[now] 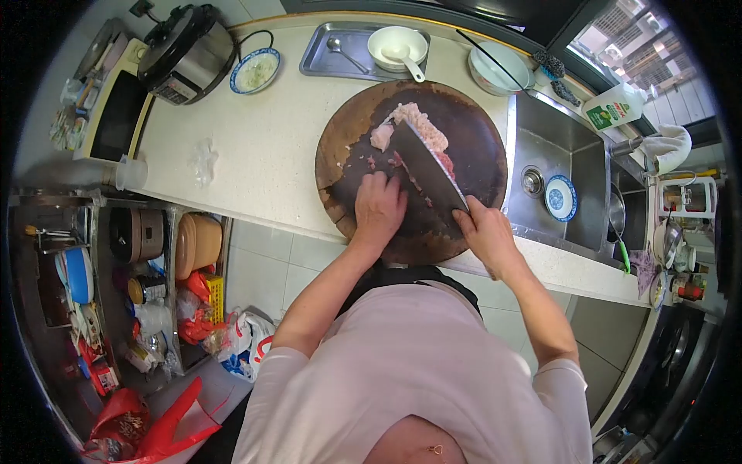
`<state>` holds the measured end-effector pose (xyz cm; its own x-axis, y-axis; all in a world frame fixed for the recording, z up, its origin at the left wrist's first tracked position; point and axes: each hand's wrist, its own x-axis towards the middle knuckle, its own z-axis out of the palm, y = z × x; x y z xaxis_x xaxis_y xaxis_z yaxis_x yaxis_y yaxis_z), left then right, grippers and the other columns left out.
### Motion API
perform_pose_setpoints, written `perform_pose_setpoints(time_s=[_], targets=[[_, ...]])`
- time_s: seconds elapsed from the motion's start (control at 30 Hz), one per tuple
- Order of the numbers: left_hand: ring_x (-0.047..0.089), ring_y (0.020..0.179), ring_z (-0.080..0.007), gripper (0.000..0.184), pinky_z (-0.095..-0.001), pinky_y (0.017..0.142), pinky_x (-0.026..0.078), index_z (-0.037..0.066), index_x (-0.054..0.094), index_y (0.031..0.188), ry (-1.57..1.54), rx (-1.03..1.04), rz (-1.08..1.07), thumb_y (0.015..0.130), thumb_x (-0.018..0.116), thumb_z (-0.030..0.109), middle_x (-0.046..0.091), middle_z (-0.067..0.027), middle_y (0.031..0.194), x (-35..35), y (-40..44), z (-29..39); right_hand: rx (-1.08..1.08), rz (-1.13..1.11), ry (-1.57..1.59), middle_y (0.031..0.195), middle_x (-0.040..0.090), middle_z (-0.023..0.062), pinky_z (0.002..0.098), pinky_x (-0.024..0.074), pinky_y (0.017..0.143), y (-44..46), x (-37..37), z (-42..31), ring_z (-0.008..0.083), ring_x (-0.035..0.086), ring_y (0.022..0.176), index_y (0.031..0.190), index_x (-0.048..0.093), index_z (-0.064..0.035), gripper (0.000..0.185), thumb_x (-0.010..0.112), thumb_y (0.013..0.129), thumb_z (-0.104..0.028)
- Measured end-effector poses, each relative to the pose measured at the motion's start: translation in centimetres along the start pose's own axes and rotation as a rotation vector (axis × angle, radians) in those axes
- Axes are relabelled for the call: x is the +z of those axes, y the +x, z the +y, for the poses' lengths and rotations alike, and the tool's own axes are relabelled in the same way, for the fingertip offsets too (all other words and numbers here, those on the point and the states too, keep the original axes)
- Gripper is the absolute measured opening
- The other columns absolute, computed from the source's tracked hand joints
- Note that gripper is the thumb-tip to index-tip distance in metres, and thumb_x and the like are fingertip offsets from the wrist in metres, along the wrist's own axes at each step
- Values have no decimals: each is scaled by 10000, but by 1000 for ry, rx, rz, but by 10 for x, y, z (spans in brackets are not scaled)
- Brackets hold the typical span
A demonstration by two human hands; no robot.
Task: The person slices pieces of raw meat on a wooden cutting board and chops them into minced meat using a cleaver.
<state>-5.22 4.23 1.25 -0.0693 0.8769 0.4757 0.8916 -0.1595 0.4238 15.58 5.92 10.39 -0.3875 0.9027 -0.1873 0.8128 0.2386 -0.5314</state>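
Note:
My right hand (488, 240) is closed around the handle of a broad-bladed cleaver (427, 166). The blade slants up and left across a round wooden chopping board (340, 139). Chopped pale pink meat (421, 124) lies in a heap along the blade's far side, with some redder meat partly hidden by the steel. A paler lump of meat (381, 137) sits left of the blade tip. On the board left of the blade rests my left hand (380, 205), fingers slightly bent and holding nothing visible. Small red scraps (372, 162) lie just beyond its fingertips.
Behind the board is a metal tray (313, 58) with a spoon and a white handled bowl (398, 46). A blue-rimmed bowl (255, 71) and a pressure cooker (185, 58) stand left. On the right, a sink (533, 131) holds a small patterned bowl (561, 198).

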Motion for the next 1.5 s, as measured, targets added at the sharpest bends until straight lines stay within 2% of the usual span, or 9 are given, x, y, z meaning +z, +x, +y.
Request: perform_pose_setpoints(time_s=[0.27,0.6,0.63,0.77,0.9,1.0,1.03,1.13,1.5], targets=[[524,843,-292,165,-417,672,436,75,626,763,59,14,40,699,730,186,527,-95,828,6,45,-23,269,227,21,680,618,241,543,462,636,-25,9,18,464,610,690,940,515,-48,168,532,930,-214],[563,871,-352,177,-451,754,474,25,666,814,96,-74,-78,746,689,187,589,-134,836,30,94,-63,226,177,52,690,627,243,547,466,658,-32,17,12,459,613,681,932,537,-33,168,515,920,-199],[602,780,-293,162,-416,708,486,14,654,800,92,-79,-69,751,701,161,622,-100,801,28,93,-67,212,190,65,696,628,240,538,467,648,-34,15,11,453,614,687,947,553,-40,154,521,916,-187],[580,633,-100,261,-260,529,437,27,614,952,-750,-633,-347,755,750,130,671,-50,810,-22,92,-50,146,182,124,707,628,237,533,473,642,-40,8,-2,444,616,694,956,556,-46,130,536,903,-163],[613,600,-164,369,-277,514,474,43,603,1035,-825,-734,-726,759,767,225,693,-93,815,-37,64,-73,19,62,137,705,626,231,538,474,636,-38,9,-16,442,614,686,935,548,-44,116,544,895,-153],[641,663,-262,384,-361,603,499,65,614,1018,-190,-377,-337,770,757,321,697,-111,845,-45,40,-76,3,-41,61,694,624,225,540,473,627,-32,17,-15,438,615,676,904,534,-39,119,548,892,-157],[645,767,-325,355,-415,690,497,79,642,981,-186,-514,-309,778,729,357,688,-111,863,-50,35,-75,12,-43,38,693,624,225,540,474,625,-29,19,-12,437,615,675,903,533,-39,119,549,892,-157],[657,777,-253,317,-343,701,507,50,678,960,-113,-421,-145,773,749,295,687,-107,860,-55,16,-77,-27,-33,-7,688,624,213,536,474,611,-26,20,-13,430,615,665,897,525,-38,116,550,889,-151],[609,827,-304,156,-378,719,485,80,725,835,-119,-289,-262,738,715,203,620,-117,828,-23,25,-49,-43,-14,-54,680,619,204,540,470,594,-21,24,-19,428,612,659,879,495,-35,117,545,885,-141]])
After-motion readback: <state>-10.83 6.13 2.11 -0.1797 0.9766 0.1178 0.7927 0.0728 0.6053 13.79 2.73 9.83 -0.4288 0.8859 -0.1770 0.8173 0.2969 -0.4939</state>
